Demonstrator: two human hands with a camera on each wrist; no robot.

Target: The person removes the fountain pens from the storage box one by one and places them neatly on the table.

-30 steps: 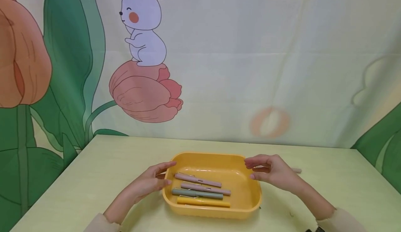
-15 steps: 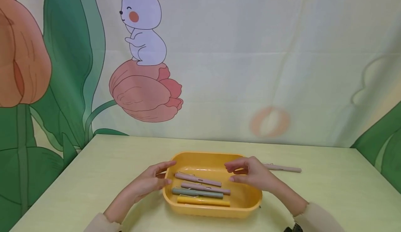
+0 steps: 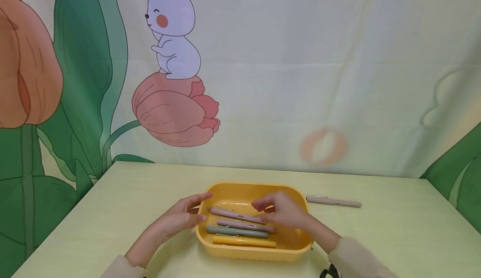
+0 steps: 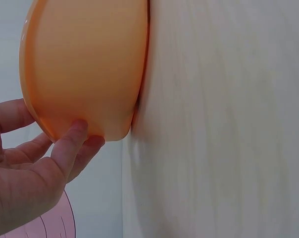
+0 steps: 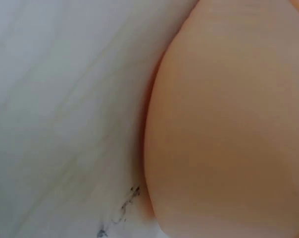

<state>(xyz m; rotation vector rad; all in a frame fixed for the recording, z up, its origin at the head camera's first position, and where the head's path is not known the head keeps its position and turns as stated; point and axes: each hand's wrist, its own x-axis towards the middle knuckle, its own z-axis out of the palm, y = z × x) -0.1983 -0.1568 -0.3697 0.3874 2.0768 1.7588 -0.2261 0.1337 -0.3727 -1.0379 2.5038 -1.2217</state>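
Note:
A yellow tray (image 3: pixel 255 256) with rounded corners sits on the table. Inside lie two dusty-pink pens, the upper pink pen (image 3: pixel 233 214) and the lower pink pen (image 3: pixel 240 225), with a grey-green pen (image 3: pixel 236 231) and a yellow pen (image 3: pixel 244 241) below them. My left hand (image 3: pixel 180 215) holds the tray's left end, index finger and thumb at the rim; the left wrist view shows its fingers against the outer wall. My right hand (image 3: pixel 283 211), blurred, hovers inside the tray with loosely bent fingers, thumb tip close over the right ends of the pink pens.
Another pink pen (image 3: pixel 334 201) lies on the table right of the tray. The pale table (image 3: pixel 394 228) reaches back to a printed cloth (image 3: pixel 263 82) with a rabbit and tulips. Small dark marks (image 5: pixel 124 203) show on the tabletop beside the tray.
My right hand has moved left from the tray's right rim to over the pens, uncovering the pen on the table. My left hand and the tray stay where they were.

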